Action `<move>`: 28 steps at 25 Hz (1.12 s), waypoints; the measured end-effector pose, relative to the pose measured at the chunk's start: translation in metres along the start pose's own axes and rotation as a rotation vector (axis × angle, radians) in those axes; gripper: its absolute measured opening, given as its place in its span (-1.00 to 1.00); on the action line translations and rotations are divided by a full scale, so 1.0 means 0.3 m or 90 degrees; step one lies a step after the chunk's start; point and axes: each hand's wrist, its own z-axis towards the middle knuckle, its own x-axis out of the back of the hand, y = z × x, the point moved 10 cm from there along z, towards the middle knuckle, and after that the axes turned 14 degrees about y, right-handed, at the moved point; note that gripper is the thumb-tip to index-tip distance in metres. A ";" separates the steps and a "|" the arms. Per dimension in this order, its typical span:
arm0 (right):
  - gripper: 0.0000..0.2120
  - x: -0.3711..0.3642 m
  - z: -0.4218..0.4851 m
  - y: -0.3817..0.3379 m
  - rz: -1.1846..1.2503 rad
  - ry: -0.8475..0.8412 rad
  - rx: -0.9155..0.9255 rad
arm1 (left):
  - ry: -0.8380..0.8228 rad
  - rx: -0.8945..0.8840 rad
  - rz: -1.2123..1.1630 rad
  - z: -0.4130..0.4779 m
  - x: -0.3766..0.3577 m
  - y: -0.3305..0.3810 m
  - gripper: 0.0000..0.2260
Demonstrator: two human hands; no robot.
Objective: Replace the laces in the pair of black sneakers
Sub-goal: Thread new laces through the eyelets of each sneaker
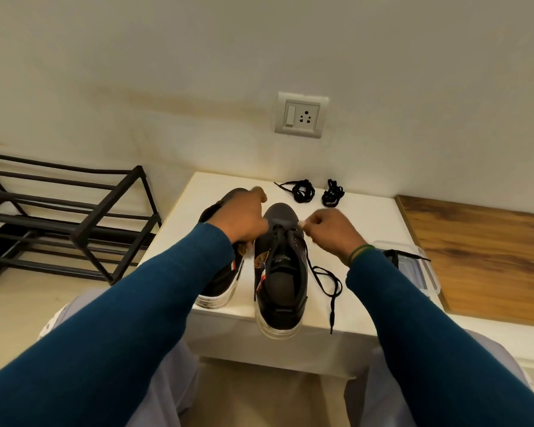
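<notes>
A person's right hand [330, 229] pinches the soft, light lace [327, 282] by the far eyelets of the right sneaker [282, 282], which stands at the surface's [367, 217] near edge beside the left sneaker [219, 285]. The lace will likely handle limply and is best gripped close to an eyelet or at its stiff tip. The left hand [244, 217], fingers curled, covers the left sneaker's front, and what it grips is hidden.

Long teal-blue sleeves [130, 303] on both arms, snug all the way down, cuffs ending right at the wrists. Just behind the right hand [330, 231], a couple of thin green bands [360, 253] ring the wrist. Down below, pale lavender-grey trousers [173, 386] on both legs.
</notes>
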 end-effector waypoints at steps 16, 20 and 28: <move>-0.87 -0.037 -0.009 0.031 -0.079 0.028 0.001 | -0.059 -0.095 0.189 -0.056 -0.101 0.034 -0.89; -0.85 -0.033 -0.013 0.034 -0.068 0.036 0.005 | -0.020 -0.136 0.233 -0.063 -0.105 0.062 -0.84; -0.74 -0.029 -0.038 -0.024 -0.180 -0.016 0.090 | -0.021 -0.103 0.152 -0.056 -0.085 0.050 -0.75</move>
